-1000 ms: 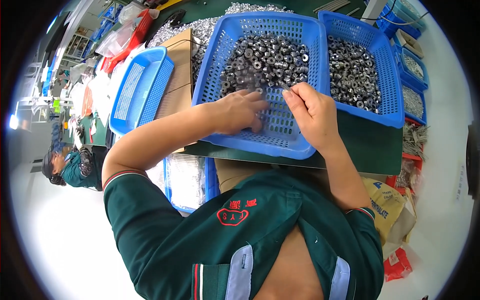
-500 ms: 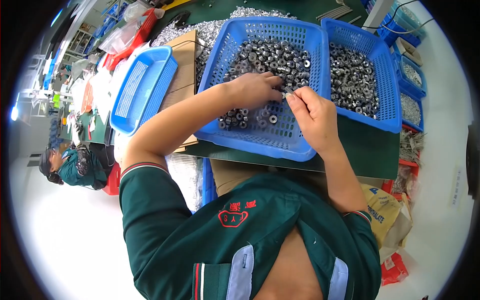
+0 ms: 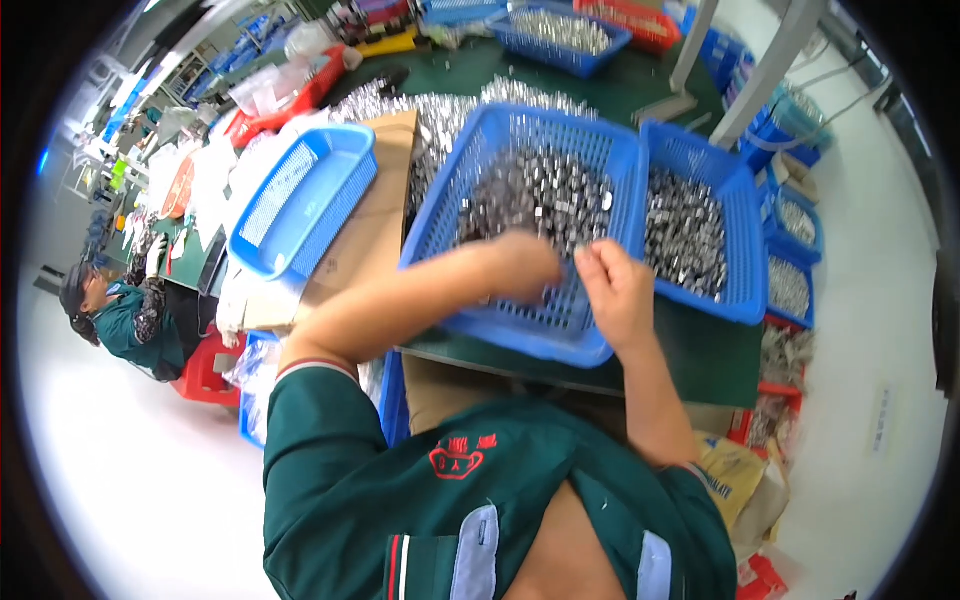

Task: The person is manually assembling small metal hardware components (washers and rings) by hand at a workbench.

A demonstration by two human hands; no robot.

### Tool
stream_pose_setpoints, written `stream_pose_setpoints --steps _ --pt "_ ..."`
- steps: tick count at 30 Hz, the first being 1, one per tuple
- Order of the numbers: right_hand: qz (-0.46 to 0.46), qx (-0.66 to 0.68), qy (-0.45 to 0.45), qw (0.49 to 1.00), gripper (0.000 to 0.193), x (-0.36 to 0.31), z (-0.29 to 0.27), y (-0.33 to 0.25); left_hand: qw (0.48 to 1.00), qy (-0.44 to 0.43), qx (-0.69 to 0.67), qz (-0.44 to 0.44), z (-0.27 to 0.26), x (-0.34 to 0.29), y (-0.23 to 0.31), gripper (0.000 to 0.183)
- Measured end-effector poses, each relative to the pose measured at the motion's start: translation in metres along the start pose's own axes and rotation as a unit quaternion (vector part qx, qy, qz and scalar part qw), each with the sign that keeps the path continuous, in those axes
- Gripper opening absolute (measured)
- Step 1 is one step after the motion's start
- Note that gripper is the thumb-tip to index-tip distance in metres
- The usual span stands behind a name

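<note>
At far left, a seated co-worker (image 3: 135, 325) in a green top is seen beside a red stool (image 3: 207, 370). To the right, a light blue basket (image 3: 305, 205) is set at a slant, with cardboard (image 3: 372, 228) visible along its right side. Behind the cardboard, a loose pile of silvery parts (image 3: 437, 132) is spread on the green table (image 3: 690, 352).

At centre, small metal parts (image 3: 548, 190) are contained in a blue perforated basket (image 3: 535, 343), heaped toward its back. The left hand (image 3: 525, 268) is held low over this basket, fingers curled; it is blurred by motion, and whether anything is gripped cannot be told. The right hand (image 3: 618, 292) is held just beside it, apart by a narrow gap, near the basket's right side. Its thumb and forefinger are brought close together; whether a piece is pinched there cannot be made out.

Further right, similar dark metal parts (image 3: 685, 235) are held in a second blue basket (image 3: 722, 303). Small blue bins (image 3: 790, 290) are placed beyond it.
</note>
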State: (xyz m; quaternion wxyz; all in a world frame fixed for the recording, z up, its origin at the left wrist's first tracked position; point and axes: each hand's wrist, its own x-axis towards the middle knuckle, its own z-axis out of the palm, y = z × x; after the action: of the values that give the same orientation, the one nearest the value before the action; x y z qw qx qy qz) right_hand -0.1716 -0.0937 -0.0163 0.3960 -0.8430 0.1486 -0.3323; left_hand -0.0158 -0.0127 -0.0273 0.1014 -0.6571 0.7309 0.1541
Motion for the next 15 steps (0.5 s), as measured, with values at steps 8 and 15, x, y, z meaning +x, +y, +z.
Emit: stream_pose_setpoints --steps 8,15 --pt "0.02 0.009 0.009 1.0 0.02 -0.009 0.002 -0.001 0.999 0.027 -0.001 0.03 0.024 0.008 0.009 0.017" --pt "0.047 0.039 -0.005 0.998 0.019 0.003 0.005 0.004 0.973 0.226 -0.031 -0.026 0.01 0.009 -0.017 0.021"
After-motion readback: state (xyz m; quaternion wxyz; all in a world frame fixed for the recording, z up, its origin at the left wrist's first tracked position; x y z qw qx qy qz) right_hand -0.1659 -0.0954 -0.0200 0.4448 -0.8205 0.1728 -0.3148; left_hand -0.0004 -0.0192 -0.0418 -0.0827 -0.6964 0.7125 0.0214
